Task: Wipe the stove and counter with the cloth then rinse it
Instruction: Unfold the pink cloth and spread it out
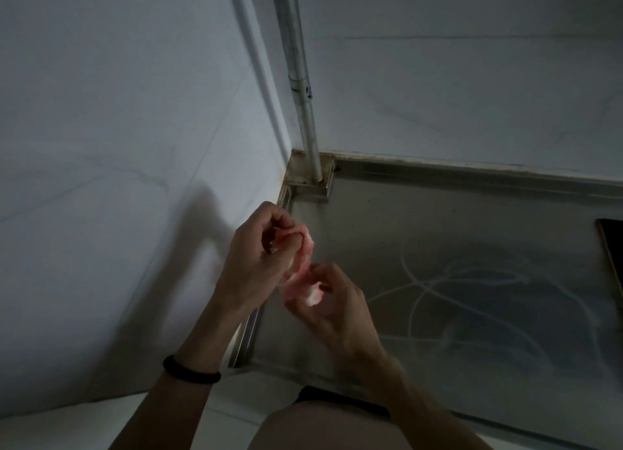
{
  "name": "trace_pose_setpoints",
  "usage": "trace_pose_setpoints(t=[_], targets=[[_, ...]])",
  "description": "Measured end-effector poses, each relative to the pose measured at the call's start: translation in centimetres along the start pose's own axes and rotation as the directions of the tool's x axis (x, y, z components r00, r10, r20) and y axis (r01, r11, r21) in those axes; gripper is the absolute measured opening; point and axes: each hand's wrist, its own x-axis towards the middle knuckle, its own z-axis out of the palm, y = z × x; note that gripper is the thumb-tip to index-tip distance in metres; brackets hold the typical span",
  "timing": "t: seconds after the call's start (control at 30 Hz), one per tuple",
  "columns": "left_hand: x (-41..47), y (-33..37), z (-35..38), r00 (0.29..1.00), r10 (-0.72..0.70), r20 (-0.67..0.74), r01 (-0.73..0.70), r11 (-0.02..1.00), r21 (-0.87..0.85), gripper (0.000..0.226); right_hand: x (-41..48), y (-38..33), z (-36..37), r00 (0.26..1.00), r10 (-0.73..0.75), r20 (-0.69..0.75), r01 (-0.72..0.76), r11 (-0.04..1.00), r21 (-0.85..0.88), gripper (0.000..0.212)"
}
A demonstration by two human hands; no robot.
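A small pink and white cloth (305,267) hangs bunched between both hands above the left edge of a steel counter (438,233). My left hand (256,257) pinches the cloth's upper end with curled fingers. My right hand (332,301) holds the lower end between thumb and fingers. Pale curved wipe streaks mark the counter's surface to the right of my hands. No stove top shows plainly in the head view.
A grey pipe (300,88) runs down the wall corner to a notch in the counter's back left. White tiled walls stand to the left and behind. A dark flat object (612,257) lies at the right edge. A black band circles my left wrist (190,370).
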Motion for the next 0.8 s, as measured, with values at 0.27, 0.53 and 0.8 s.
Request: trace_pose_setpoints(t=[0.27,0.53,0.8], targets=[[2.3,2.2,-0.1,1.000,0.014,-0.012,-0.015,0.994,-0.106,0.011,2.8,-1.0,-2.2,0.990,-0.076,-0.123,0.074,0.997,-0.020,0.006],[4.4,4.7,-0.2,0.998,0.049,-0.043,-0.055,0.988,-0.141,0.015,3.6,-2.1,-3.8,0.986,-0.108,-0.124,0.068,0.953,-0.294,0.048],[6.4,7.0,0.7,0.994,0.087,-0.067,-0.097,0.983,-0.158,0.016,5.3,-4.4,-4.5,0.990,-0.073,-0.120,0.030,0.943,-0.331,0.039]])
